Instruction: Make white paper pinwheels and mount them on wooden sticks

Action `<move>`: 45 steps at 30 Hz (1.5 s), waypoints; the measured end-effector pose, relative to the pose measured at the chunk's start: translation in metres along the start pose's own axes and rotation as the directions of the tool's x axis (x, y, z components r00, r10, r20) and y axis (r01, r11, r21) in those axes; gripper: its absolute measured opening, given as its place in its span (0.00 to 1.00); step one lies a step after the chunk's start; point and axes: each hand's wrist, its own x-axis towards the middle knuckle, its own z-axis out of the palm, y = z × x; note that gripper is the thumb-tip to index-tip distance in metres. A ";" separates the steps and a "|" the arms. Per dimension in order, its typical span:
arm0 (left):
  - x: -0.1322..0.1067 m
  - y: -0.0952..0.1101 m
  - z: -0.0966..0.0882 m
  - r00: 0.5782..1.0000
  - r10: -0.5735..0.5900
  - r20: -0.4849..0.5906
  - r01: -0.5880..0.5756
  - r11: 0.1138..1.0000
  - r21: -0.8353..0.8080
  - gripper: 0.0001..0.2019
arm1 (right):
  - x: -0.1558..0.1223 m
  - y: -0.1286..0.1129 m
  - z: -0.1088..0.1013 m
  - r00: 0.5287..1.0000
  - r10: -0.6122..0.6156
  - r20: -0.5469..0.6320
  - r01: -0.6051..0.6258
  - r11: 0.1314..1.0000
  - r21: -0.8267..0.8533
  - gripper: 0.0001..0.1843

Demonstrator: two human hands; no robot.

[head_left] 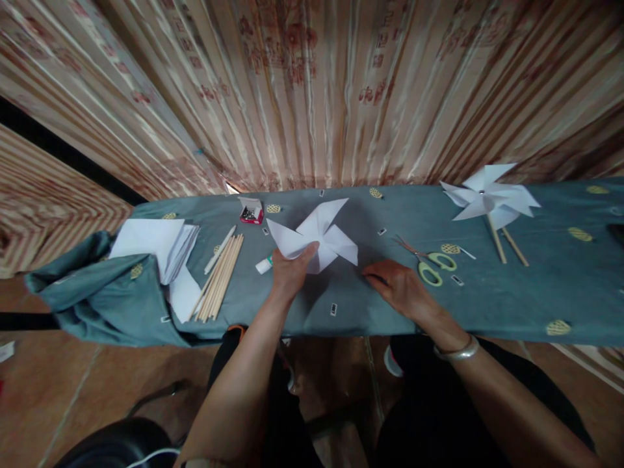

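My left hand (291, 272) pinches a white paper pinwheel (322, 221) near its middle, with the thumb lying on top of the paper. The vanes are folded in towards the centre, and no stick shows on it. To the right, apart from the pinwheel, my right hand (398, 285) is closed with its fingertips pressed together; whatever may be between them is too small to make out. Scissors (429, 268) with pale green handles lie just beyond that hand. Beside my left hand rests a small white and green tube (264, 264), partly hidden by it.
Wooden sticks (221, 279) and a white pen (220, 249) lie left of the hands. Past them are stacked white papers (146, 240). A small red box (251, 213) holding metal pieces stands open behind. Pinwheels on sticks (492, 195) lie at right on the green tablecloth (517, 292).
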 end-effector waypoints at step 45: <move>0.004 -0.011 0.008 1.000 -0.004 0.011 0.004 0.998 -0.067 0.14 | 0.008 -0.014 -0.005 0.978 0.064 0.197 -0.078 0.995 0.065 0.10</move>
